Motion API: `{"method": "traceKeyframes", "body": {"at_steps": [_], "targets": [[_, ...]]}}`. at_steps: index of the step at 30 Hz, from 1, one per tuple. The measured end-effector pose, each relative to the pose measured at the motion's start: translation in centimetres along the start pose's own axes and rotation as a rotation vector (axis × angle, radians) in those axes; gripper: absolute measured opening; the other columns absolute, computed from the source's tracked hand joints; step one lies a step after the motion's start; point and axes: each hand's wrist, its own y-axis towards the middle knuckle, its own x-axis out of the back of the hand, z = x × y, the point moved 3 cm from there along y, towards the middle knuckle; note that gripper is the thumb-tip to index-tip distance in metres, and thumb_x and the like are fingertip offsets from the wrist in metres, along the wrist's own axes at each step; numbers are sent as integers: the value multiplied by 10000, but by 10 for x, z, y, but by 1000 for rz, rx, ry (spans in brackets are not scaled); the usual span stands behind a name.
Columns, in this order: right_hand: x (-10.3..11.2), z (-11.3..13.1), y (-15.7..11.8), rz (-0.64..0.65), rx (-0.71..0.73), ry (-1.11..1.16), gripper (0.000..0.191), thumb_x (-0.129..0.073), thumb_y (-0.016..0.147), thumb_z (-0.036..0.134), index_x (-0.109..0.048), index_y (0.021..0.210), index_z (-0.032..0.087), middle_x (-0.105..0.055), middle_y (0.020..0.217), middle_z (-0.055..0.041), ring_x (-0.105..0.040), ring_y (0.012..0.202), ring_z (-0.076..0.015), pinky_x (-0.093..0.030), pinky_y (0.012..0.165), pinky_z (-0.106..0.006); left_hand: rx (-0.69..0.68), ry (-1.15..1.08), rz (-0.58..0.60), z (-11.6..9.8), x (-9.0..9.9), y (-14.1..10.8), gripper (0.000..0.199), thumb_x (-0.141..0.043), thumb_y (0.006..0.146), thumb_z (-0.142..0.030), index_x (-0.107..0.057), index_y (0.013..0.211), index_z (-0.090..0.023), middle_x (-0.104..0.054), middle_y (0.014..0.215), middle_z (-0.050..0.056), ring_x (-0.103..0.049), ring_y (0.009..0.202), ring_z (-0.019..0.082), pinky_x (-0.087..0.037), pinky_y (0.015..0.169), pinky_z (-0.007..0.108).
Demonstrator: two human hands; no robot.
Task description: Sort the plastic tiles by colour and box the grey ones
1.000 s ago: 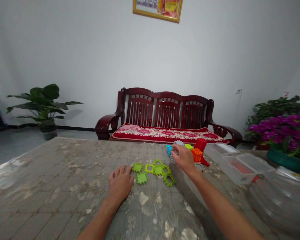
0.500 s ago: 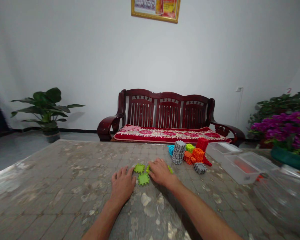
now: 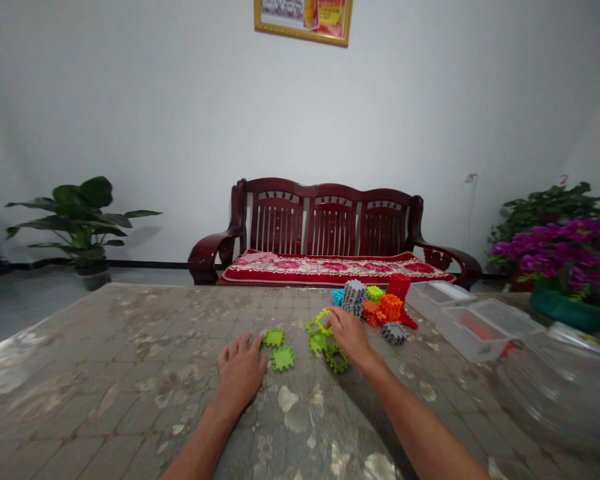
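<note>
My left hand (image 3: 241,370) rests on the table with its fingers spread, beside two flat green toothed tiles, one farther back (image 3: 275,337) and one nearer (image 3: 283,358). My right hand (image 3: 349,331) pinches a yellow-green open-framed piece (image 3: 324,320), raised at a tilt. Under and beside it lie more green pieces, among them a solid square tile (image 3: 317,343) and an open ring-like one (image 3: 337,359).
Behind my right hand stand a grey stack (image 3: 355,297), orange pieces (image 3: 390,307), a red stack (image 3: 399,286) and a low grey stack (image 3: 395,333). Clear plastic boxes (image 3: 473,337) and purple flowers (image 3: 570,250) are at the right; a wooden bench (image 3: 333,223) is beyond the table.
My right hand has moved right and lifted a green open piece, uncovering other green pieces. My left hand stays beside the two tiles. The view has shifted slightly.
</note>
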Motion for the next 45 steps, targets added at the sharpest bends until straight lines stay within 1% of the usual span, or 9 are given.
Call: {"method": "traceKeyframes", "body": {"at_steps": [5, 10, 13, 18, 24, 32, 36, 41, 45], "targets": [[24, -67, -12, 10, -108, -1, 400, -349, 969, 238, -744, 1010, 186, -773, 874, -33, -707, 798, -170, -458, 704, -230, -1, 6, -9, 0, 0, 0, 493, -388, 975, -307, -548, 1440, -274, -524, 1528, 120, -473, 1403, 283, -292, 1159, 497], [26, -101, -31, -27, -96, -155, 334, -456, 892, 196, -741, 1067, 176, -762, 1107, -89, -691, 1056, -211, -473, 916, -284, -5, 6, -13, 0, -1, 1, 488, -396, 973, -311, -548, 1436, -283, -528, 1525, 116, -474, 1401, 279, -290, 1159, 496], [24, -105, -43, -62, -76, -200, 390, -511, 854, 179, -692, 1199, 166, -719, 1235, -109, -643, 1178, -223, -439, 1022, -310, -6, 9, -14, 1, -2, 2, 484, -390, 976, -305, -549, 1433, -284, -525, 1525, 113, -471, 1403, 273, -296, 1156, 482], [22, -98, -54, -33, -114, -292, 508, -611, 831, 264, -618, 1327, 154, -686, 1288, -139, -624, 1207, -271, -446, 1030, -343, -12, 19, -20, 2, -4, 2, 470, -404, 980, -314, -559, 1422, -278, -531, 1524, 105, -461, 1411, 277, -309, 1151, 481], [24, -89, -53, 37, -131, -404, 420, -571, 864, 247, -640, 1271, 172, -708, 1223, -137, -641, 1158, -279, -463, 965, -334, -10, 23, 6, 1, -2, 2, 479, -397, 990, -327, -542, 1442, -266, -519, 1533, 109, -456, 1418, 282, -303, 1159, 485], [28, -87, -58, -21, -132, -376, 466, -565, 864, 236, -614, 1321, 160, -733, 1170, -131, -672, 1099, -273, -467, 916, -320, -7, 22, 14, 1, -3, 2, 473, -391, 996, -334, -537, 1442, -279, -506, 1545, 99, -443, 1428, 273, -294, 1165, 484], [64, -95, -45, -173, -217, -315, 504, -627, 847, 337, -605, 1335, 215, -744, 1174, -84, -687, 1080, -275, -483, 865, -325, -6, 30, 2, 3, -8, 4, 473, -393, 993, -331, -540, 1440, -280, -507, 1545, 95, -444, 1427, 269, -286, 1170, 481], [115, -116, 2, -300, -378, -253, 585, -623, 862, 448, -546, 1404, 245, -741, 1203, -67, -689, 1093, -281, -497, 844, -345, -4, 45, 11, 3, -9, 5, 490, -383, 995, -330, -524, 1461, -275, -505, 1548, 96, -446, 1427, 276, -297, 1164, 484], [124, -124, 43, -285, -446, -270, 601, -616, 862, 483, -535, 1413, 258, -738, 1195, -71, -681, 1111, -290, -504, 857, -364, -8, 54, -2, 3, -8, 4, 483, -384, 996, -320, -540, 1450, -266, -512, 1542, 99, -462, 1416, 278, -296, 1168, 486]]}}
